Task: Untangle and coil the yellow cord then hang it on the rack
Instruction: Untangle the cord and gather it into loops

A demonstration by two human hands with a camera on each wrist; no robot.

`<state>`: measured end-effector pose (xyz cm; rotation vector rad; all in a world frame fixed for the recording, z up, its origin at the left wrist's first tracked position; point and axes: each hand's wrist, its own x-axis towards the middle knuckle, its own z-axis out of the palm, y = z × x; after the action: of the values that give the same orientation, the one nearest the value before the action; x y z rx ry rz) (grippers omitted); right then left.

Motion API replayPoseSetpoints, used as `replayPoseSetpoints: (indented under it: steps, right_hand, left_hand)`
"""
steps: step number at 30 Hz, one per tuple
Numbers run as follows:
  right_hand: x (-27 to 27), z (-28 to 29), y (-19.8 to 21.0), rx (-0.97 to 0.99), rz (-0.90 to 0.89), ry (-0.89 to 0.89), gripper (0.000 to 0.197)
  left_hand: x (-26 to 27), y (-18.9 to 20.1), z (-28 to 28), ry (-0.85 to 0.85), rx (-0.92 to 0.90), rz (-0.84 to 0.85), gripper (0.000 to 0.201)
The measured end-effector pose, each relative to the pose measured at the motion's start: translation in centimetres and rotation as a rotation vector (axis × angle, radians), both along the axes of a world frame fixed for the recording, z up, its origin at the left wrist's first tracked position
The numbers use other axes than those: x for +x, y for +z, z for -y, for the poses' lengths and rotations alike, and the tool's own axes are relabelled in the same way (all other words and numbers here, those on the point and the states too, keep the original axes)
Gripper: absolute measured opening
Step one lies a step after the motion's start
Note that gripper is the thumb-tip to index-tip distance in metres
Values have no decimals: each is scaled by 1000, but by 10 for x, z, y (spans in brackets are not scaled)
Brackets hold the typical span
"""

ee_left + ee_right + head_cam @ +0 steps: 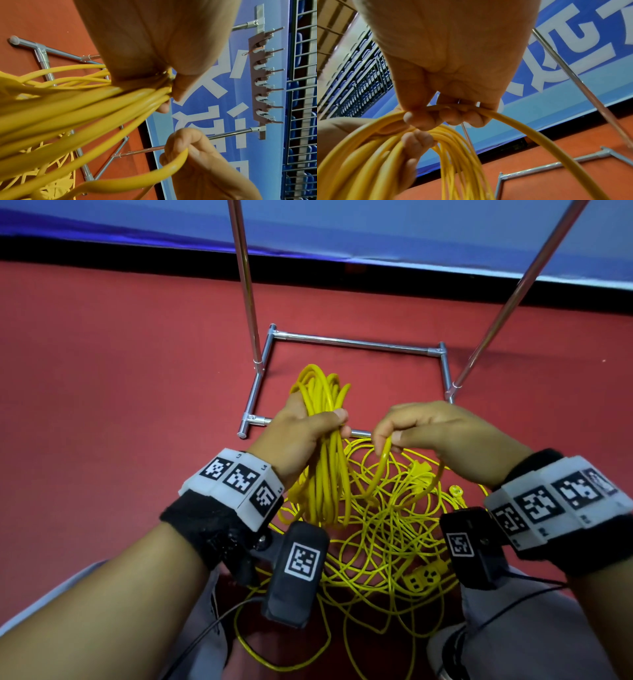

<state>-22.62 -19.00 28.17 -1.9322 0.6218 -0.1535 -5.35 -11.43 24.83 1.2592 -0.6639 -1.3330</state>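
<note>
Your left hand (pixel 301 433) is wrapped around a bundle of coiled loops of the yellow cord (pixel 325 474), thumb closed over the strands; the loops stand above your fist and hang below it toward your wrist. Your right hand (pixel 428 429) sits just beside it, fingers curled, pinching a single strand that arcs down from your grip into the loose part of the cord. In the right wrist view that strand runs under your curled fingertips (pixel 419 119) and bends away to the right.

The rest of the cord lies in a tangled heap on the red floor (pixel 120 371) between your knees, with a yellow socket block (pixel 424 577) near its right edge and a small round yellow end (pixel 455 491) lying close to your right wrist.

The rack (pixel 356 342) stands on the floor just beyond your hands, its chrome base frame around the far part of the heap and two uprights rising out of the picture. In the left wrist view a brown hook bar (pixel 260 81) spans the tops of the uprights, in front of a blue banner (pixel 223 94) with white lettering.
</note>
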Motion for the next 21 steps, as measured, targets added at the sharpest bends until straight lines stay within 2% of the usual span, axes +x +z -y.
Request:
replayPoseSetpoints:
  steps: [2, 4, 7, 9, 11, 13, 16, 17, 19, 21]
  right_hand:
    - [7, -8, 2, 79, 23, 55, 21]
    - [17, -17, 0, 91, 74, 72, 21]
    - [27, -24, -6, -16, 151, -30, 19]
    - [27, -20, -9, -73, 211, -166, 17]
    - [24, -12, -10, -68, 262, -341, 34]
    - [23, -8, -9, -83, 294, -414, 40]
    - [26, -9, -10, -47, 337, -436, 39]
    - [27, -9, -10, -4, 364, -437, 37]
    - [23, -8, -9, 72, 394, -425, 29]
    - [13, -5, -7, 90, 337, -387, 24]
  left_hand:
    - [-1, 0, -1, 22, 8, 3, 25]
    - [-4, 0, -3, 37, 13, 12, 42]
    - [-8, 0, -5, 40, 25, 23, 64]
    - [-7, -1, -4, 33, 17, -45, 72]
    - [-8, 1, -3, 3, 7, -117, 71]
    - [-10, 3, -4, -87, 16, -119, 71]
    - [-15, 0, -9, -232, -75, -63, 38]
    - [-16, -1, -10, -260, -94, -63, 32]
    - [-16, -1, -12, -278, -100, -85, 36]
    - [-16, 1, -11, -288, -114, -85, 38]
